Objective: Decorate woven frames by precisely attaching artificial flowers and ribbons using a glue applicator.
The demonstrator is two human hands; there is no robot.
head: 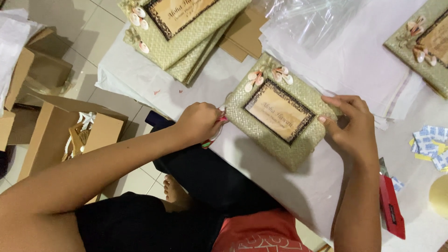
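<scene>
A green woven picture frame (pixel 280 112) with shell decorations at its top corner lies on the white table (pixel 303 182). My right hand (pixel 350 126) grips the frame's right edge, thumb on top. My left hand (pixel 200 122) is closed at the frame's left edge around a small pink and red tool (pixel 215 130); most of the tool is hidden in my fist.
A stack of similar woven frames (pixel 186 32) sits at the back, another frame (pixel 424 42) at the far right. White paper sheets (pixel 354 56) and clear plastic lie behind. Blue-white stickers (pixel 429 144), a red box (pixel 391 207) and open cardboard boxes (pixel 70 135) on the floor.
</scene>
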